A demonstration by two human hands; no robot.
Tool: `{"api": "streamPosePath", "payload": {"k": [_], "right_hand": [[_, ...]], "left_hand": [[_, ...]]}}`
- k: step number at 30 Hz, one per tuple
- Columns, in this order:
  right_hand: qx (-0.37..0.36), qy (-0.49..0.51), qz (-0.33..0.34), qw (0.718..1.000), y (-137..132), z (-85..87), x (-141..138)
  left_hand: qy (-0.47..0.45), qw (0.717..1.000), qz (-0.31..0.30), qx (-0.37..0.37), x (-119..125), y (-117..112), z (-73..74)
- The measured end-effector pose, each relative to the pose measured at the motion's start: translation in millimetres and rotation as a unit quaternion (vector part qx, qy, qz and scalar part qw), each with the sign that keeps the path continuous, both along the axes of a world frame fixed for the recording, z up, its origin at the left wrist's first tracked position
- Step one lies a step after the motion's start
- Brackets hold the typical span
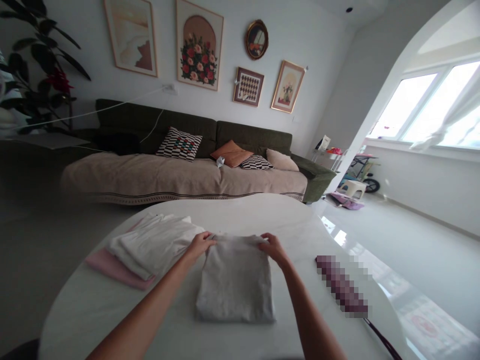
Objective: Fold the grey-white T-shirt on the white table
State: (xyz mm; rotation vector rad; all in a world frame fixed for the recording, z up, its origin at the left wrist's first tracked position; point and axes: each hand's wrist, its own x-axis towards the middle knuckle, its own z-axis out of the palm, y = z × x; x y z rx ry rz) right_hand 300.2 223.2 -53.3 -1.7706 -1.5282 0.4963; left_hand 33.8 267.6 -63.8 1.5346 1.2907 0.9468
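Note:
A folded light grey garment (235, 280) lies flat on the round white table (262, 210) in front of me. My left hand (200, 245) rests on its far left corner, fingers curled over the edge. My right hand (273, 247) grips the far right corner the same way. Just left of the garment sits a stack of folded white clothes (153, 245) on top of a pink folded piece (112, 267).
A blurred-out purplish object (341, 287) lies on the table at the right, with a dark cord (382, 340) running off it. Beyond the table stands a green sofa (247, 132) with a beige throw and cushions. Glossy floor spreads to the right.

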Motion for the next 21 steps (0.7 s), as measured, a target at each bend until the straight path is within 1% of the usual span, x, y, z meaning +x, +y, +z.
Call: {"api": "streamPosePath", "payload": {"k": [2, 4, 5, 6, 7, 8, 9, 11, 13, 14, 15, 16, 18, 21], "right_hand": [[0.058, 0.005, 0.014, 0.998, -12, 32.6, 3], [0.113, 0.003, 0.020, 0.993, -30, 58.3, 3], [0.144, -0.005, 0.022, 0.989, -42, 65.4, 2], [0.174, -0.019, 0.023, 0.984, -54, 67.5, 0], [0.200, -0.038, 0.021, 0.979, -66, 64.4, -1], [0.213, -0.062, 0.017, 0.975, -79, 56.2, -2], [0.208, -0.089, 0.014, 0.974, -92, 43.6, -2], [0.143, -0.142, 0.023, 0.979, -118, 11.1, 2], [0.064, -0.182, 0.044, 0.980, -140, -20.6, 5], [0.038, -0.191, 0.048, 0.980, -150, -32.6, 4], [0.025, -0.190, 0.043, 0.980, -157, -41.0, -1], [0.022, -0.181, 0.033, 0.983, -161, -46.0, -10], [0.036, -0.154, 0.022, 0.987, -163, -48.4, -41], [0.070, -0.144, 0.055, 0.986, -148, -50.1, -110]], "left_hand": [[-0.042, 0.998, -0.009, 0.053, -6, -8, 27.3], [-0.066, 0.993, -0.019, 0.098, -11, -22, 50.0], [-0.073, 0.989, -0.026, 0.122, -13, -31, 57.1], [-0.074, 0.986, -0.031, 0.148, -14, -42, 60.1], [-0.068, 0.982, -0.035, 0.171, -15, -54, 58.6], [-0.055, 0.980, -0.039, 0.189, -16, -68, 52.3], [-0.034, 0.978, -0.046, 0.200, -16, -82, 41.7], [0.023, 0.979, -0.072, 0.189, -19, -110, 11.0], [0.081, 0.975, -0.123, 0.167, -23, -136, -23.6], [0.102, 0.971, -0.147, 0.161, -25, -146, -39.1], [0.114, 0.968, -0.159, 0.159, -26, -154, -52.0], [0.119, 0.967, -0.159, 0.159, -28, -160, -62.1], [0.113, 0.972, -0.122, 0.164, -30, -165, -74.4], [0.100, 0.977, -0.041, 0.184, -38, -164, -83.0]]}}
